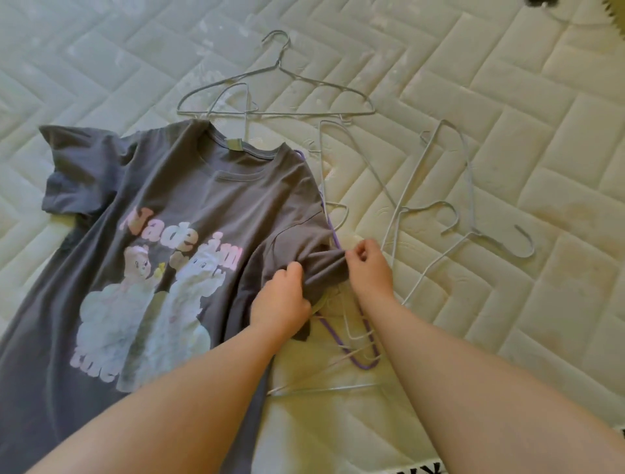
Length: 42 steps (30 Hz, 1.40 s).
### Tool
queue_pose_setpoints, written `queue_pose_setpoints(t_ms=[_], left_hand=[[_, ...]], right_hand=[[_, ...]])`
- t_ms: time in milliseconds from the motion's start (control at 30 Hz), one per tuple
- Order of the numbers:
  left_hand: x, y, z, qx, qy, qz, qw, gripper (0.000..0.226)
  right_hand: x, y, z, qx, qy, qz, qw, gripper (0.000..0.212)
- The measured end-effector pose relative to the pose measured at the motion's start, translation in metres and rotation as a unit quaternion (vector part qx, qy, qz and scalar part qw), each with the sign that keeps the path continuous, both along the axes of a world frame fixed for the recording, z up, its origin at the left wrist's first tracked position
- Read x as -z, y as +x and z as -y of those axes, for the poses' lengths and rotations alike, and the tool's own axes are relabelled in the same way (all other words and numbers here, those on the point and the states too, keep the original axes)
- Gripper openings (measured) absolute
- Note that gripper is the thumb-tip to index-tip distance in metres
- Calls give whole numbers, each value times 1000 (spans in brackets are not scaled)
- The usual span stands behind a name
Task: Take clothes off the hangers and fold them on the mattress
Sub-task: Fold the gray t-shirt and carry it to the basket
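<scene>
A grey T-shirt [189, 203] with a pastel cartoon print lies front up on the quilted mattress [507, 169], its collar pointing away from me. My left hand [280, 301] grips the bunched fabric of the shirt's right sleeve. My right hand [368, 267] pinches the edge of that same sleeve just to the right. A purple hanger [338, 341] lies partly under the sleeve and beneath my hands.
Several pale wire hangers lie loose on the mattress: one [280, 91] beyond the collar, others [466, 216] to the right, more [324, 389] between my forearms. A dark object [541, 2] sits at the top right edge.
</scene>
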<state>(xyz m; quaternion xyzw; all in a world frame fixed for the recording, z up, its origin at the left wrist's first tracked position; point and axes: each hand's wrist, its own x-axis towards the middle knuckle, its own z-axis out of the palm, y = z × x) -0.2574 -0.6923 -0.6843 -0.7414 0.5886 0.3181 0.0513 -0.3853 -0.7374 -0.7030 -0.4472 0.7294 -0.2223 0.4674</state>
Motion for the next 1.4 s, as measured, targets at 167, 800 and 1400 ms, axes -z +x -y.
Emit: queue_pose_setpoints(t_ms=[167,800,1400], left_hand=[[-20,-43,33,-38,42,-254,966,16],[-8,-44,40,-33,167,-304,938,92],[-86,200,65,-165,-67,-112,978,22]], right_hand=[[-16,-50,17,277,-48,-29,959,17],[-7,-43,9,210,118,132,961,37],[-107,211,54,42,53,253,965,38]])
